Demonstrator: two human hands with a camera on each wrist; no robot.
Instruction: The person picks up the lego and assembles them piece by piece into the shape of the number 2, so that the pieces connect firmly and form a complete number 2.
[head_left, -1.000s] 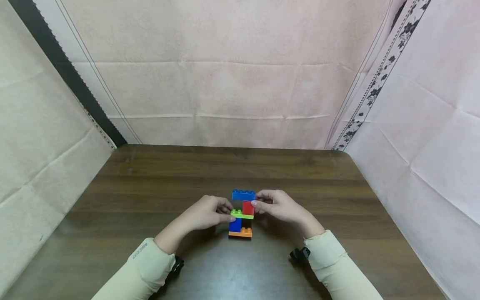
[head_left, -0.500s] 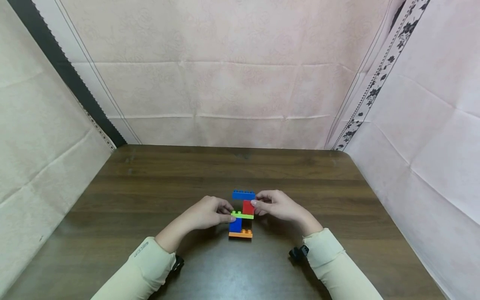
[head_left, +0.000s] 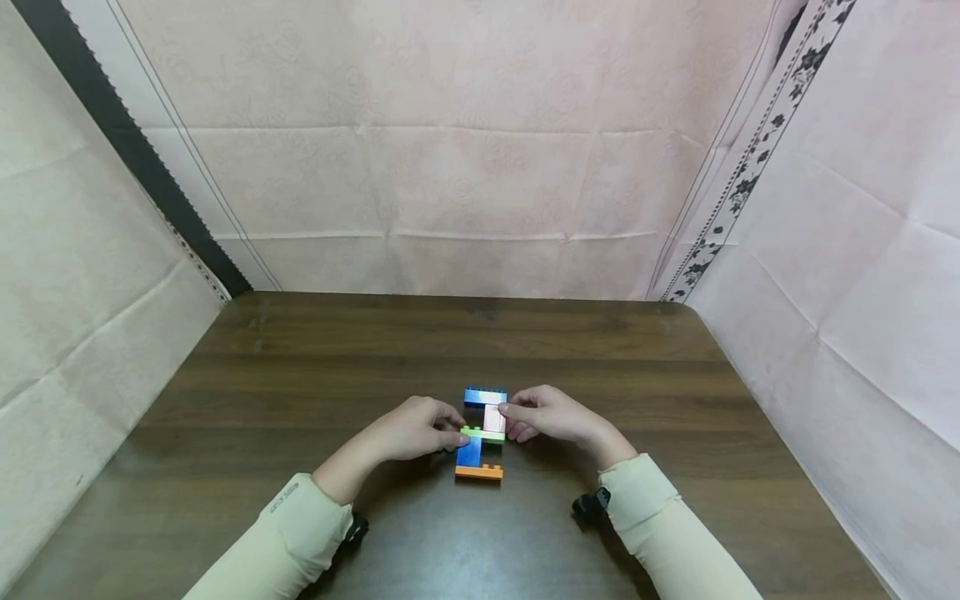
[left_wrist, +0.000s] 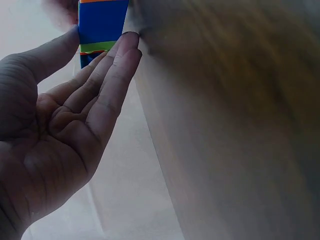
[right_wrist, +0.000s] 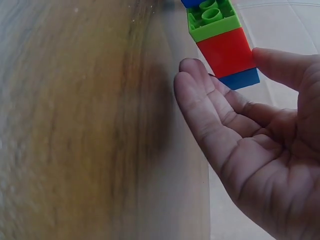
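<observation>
A stack of toy building bricks lies between my hands in the head view. It has a blue brick [head_left: 485,397] at the far end, a red brick [right_wrist: 226,52], a lime green brick [right_wrist: 216,20], a second blue brick [left_wrist: 102,22] and an orange brick [head_left: 478,472] nearest me. My left hand [head_left: 422,427] pinches the nearer blue brick beside the green one, thumb on one side and fingers on the other. On the opposite side my right hand [head_left: 551,415] holds the red brick between thumb and fingers. Glare makes that brick look pale from above.
The bricks are above a dark wooden table [head_left: 337,333]. Pale cloth [head_left: 465,183] hangs behind it and on both sides. Each wrist carries a small black device [head_left: 592,504] at the cuff.
The stack has tilted a little, so its front faces catch glare and fewer studs show on top. Its far end has come slightly nearer, and my right hand has shifted slightly left and nearer.
</observation>
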